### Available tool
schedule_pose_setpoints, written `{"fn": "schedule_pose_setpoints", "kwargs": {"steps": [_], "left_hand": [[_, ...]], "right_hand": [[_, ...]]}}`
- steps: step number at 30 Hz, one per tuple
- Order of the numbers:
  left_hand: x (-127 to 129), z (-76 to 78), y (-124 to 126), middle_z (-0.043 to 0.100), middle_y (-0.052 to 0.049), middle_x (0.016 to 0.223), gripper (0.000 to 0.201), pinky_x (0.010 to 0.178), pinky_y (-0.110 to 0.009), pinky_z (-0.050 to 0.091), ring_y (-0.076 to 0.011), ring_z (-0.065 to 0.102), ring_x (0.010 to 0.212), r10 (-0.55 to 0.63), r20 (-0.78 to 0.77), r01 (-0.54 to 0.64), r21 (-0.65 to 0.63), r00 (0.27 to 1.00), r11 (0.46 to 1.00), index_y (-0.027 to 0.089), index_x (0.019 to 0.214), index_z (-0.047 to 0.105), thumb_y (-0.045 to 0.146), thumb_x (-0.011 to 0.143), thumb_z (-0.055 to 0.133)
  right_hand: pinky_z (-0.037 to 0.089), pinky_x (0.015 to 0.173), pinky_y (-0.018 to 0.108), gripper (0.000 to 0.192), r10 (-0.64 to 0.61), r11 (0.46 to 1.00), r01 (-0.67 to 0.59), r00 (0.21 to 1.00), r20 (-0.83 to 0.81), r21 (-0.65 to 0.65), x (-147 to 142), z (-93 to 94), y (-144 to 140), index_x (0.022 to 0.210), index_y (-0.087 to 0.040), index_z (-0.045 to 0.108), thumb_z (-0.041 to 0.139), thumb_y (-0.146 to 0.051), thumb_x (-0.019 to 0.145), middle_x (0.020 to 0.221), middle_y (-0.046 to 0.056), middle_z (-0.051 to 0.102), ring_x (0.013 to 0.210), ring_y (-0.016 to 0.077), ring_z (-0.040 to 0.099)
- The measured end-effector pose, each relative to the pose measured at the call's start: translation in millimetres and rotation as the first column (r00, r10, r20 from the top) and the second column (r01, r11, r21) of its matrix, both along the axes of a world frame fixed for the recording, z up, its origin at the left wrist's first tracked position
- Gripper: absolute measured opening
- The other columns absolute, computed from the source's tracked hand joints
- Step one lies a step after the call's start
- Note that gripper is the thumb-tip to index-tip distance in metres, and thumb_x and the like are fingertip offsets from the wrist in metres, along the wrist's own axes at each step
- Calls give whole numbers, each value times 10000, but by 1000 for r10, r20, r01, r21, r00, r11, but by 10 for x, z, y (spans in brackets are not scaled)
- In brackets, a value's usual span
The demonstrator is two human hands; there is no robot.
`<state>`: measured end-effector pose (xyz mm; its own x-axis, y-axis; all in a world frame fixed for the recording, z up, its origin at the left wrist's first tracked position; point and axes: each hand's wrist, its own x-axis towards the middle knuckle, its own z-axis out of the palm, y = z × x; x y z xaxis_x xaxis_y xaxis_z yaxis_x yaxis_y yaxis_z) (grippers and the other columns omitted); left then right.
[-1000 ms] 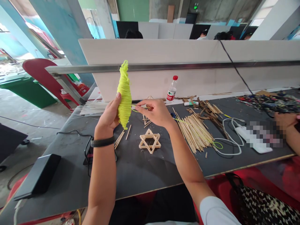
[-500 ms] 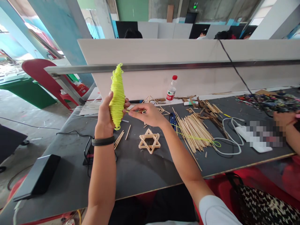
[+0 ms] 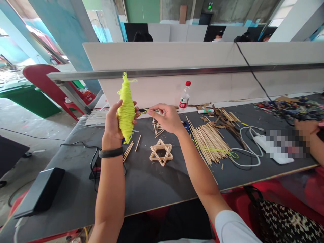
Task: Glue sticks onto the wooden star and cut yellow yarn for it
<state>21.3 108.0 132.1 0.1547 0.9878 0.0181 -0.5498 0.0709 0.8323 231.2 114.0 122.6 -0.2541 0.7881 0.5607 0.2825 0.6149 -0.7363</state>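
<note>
Black box (image 3: 40, 192): lay at the table's left end, its far corner cut off by the near edge; what it was could not be told.
Table (image 3: 141, 184): dark top, running out of frame at both sides.
Left hand (image 3: 112, 125): raised above the table, clenched around the lower half of the yarn skein; a black band sat on the wrist.
Yarn skein (image 3: 126, 108): bright yellow, held upright, a loose loop at its top, its back hidden by the left fingers.
Yarn strand (image 3: 142, 112): a short taut run from skein to right hand; thin and hard to follow.
Right hand (image 3: 165, 118): just beside the skein, thumb and forefinger pinching the strand; the pinch point itself was partly hidden by the curled fingers.
Star (image 3: 161, 152): six-pointed, of wooden sticks, flat on the table below both hands.
Stick frame (image 3: 157, 127): behind the right hand, mostly hidden; shape unclear.
Bottle (image 3: 185, 97): red cap, standing against the white partition.
Stick pile (image 3: 210, 141): loose sticks right of the forearm, a yellow thread across them.
White cable (image 3: 246, 148): coiled beside the pile.
Another person's hand (image 3: 307, 130): at the right edge, cut off; beside it a blurred patch, unreadable.
</note>
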Motion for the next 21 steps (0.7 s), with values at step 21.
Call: {"fn": "schedule_pose_setpoints", "kwargs": {"steps": [21], "left_hand": [[29,36,-49,641,-53,800,308,505,-170,520,-99,599,622,13,-101,-20,-67,995,998,103,998,686,284,760,762]], "right_hand": [[468,752,349,287,-489,835,521,851,-193,176,521,-37,228,944,-209,791,643,-455,937,850,54,733,773,188,583]]}}
